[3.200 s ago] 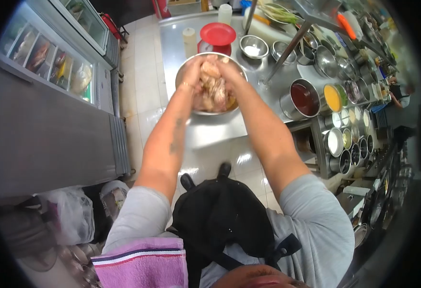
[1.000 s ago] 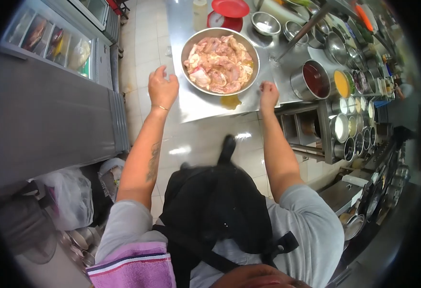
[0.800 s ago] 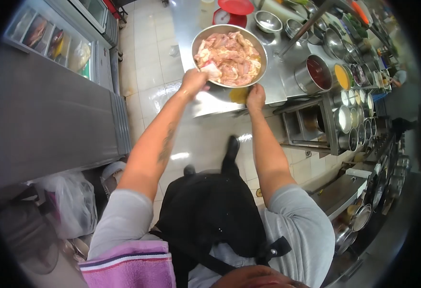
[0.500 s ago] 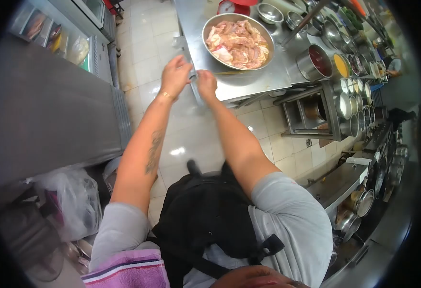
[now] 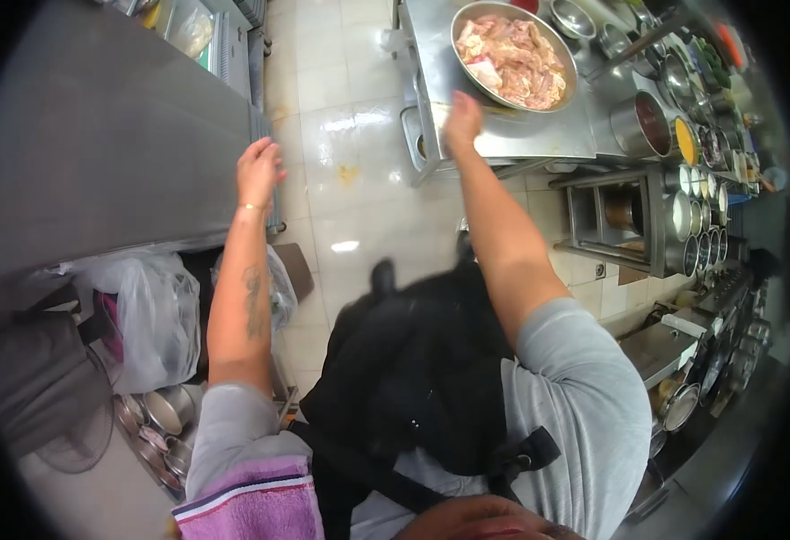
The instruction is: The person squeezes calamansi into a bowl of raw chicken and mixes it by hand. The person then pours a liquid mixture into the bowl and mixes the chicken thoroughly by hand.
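Observation:
My left hand [image 5: 260,171] is over the floor, near the edge of the grey cabinet. Its fingers are loosely bent and apart, and nothing shows in them. My right hand [image 5: 463,121] is above the near left corner of the steel table [image 5: 548,137], just below a wide metal basin as seen here. Motion blurs its fingers, so what they do is unclear. Raw meat pieces [image 5: 516,61] fill the basin [image 5: 570,81], which sits on the table.
A grey cabinet [image 5: 116,126] stands on the left. Plastic bags [image 5: 157,315] and pots [image 5: 170,409] lie below it. On the right are a tall pot [image 5: 624,126], a steel rack [image 5: 651,216] and a stove [image 5: 683,337]. Tiled floor [image 5: 341,225] runs between cabinet and table.
My hands, close together before at the table's edge, have moved apart: the left one left and down, the right one to the right. The camera view has shifted, moving the table rightward and up.

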Available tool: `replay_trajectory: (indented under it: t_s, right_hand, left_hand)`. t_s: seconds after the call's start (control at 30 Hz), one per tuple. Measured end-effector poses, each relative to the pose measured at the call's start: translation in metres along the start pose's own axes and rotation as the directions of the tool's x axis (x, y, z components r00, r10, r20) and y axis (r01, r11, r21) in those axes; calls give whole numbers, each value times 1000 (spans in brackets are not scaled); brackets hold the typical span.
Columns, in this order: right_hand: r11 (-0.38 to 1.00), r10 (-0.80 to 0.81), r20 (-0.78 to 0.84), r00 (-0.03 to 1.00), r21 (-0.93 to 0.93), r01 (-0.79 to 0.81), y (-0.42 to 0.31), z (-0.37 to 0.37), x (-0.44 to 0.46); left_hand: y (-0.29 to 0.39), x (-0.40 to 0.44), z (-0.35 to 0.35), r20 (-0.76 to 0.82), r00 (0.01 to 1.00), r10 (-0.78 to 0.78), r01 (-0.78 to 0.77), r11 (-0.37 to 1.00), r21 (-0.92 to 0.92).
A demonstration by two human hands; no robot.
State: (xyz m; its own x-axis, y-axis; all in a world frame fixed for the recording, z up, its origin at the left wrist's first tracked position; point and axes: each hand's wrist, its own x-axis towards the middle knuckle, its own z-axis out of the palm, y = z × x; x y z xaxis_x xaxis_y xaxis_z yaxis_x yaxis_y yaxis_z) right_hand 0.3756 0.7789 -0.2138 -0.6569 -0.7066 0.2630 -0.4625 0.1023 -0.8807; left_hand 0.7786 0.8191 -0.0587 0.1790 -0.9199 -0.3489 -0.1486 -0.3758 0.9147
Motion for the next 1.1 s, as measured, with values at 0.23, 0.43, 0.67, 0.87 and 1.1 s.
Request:
replay_trajectory:
  t_s: [0.23,0.43,0.67,0.87,1.1]
  right_hand:
    - [980,-112,414,903,198,31,-146,-7,52]
    - [863,-460,239,855,-107,494,-73,-115,259]
    - [970,66,726,685,-206,125,2,-107,366]
    - [561,281,950,136,-47,-826,35,-95,363]
    - [572,110,965,240,136,-809,-3,-114,365]
  left_hand:
    - [68,0,128,96,987,127,-118,988,-95]
    - [111,10,325,285,942,175,-79,945,-318]
    - [135,15,490,204,979,0,48,972,-228]
    - [132,51,523,85,995,-59,62,997,-40]
    - [163,49,512,344,900,269,-121,910,-397]
